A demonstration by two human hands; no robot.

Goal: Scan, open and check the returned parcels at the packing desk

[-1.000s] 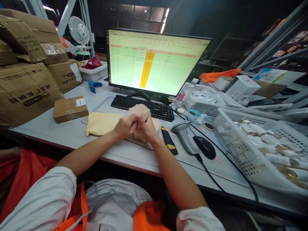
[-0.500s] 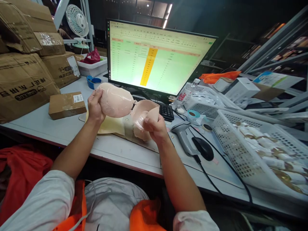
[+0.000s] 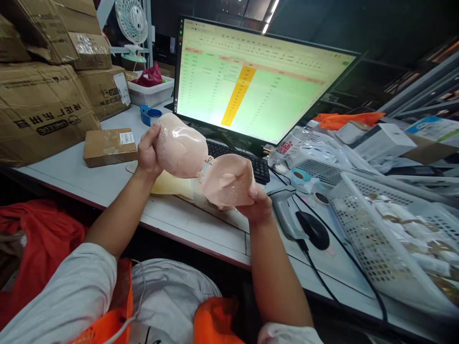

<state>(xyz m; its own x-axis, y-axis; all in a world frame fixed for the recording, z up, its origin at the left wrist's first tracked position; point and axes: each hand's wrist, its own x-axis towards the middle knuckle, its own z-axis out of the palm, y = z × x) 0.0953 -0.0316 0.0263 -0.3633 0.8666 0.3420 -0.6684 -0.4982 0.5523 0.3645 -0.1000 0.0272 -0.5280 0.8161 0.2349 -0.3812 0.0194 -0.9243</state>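
Both hands hold up a beige adhesive bra (image 3: 184,148) above the desk, its two cups joined by a small clasp in the middle. My left hand (image 3: 148,150) grips the outer edge of the left cup, which has a shiny clear film on it. The outer edge of the right cup is pinched in my right hand (image 3: 258,203); this cup shows its hollow side, with a glossy surface. Below the bra lie a yellow envelope-like sheet (image 3: 172,185) and something pinkish, mostly hidden by the right cup.
Behind the bra stand a monitor (image 3: 247,81) and a black keyboard (image 3: 260,169). To the right are a barcode scanner (image 3: 289,217), a black mouse (image 3: 312,230) and a white basket (image 3: 358,229) of wrapped items. A small carton (image 3: 109,148) and stacked boxes (image 3: 43,105) are at left.
The right cup has been opened out and turned so its hollow side faces me. My right hand has moved to its outer edge. The view has shifted slightly.
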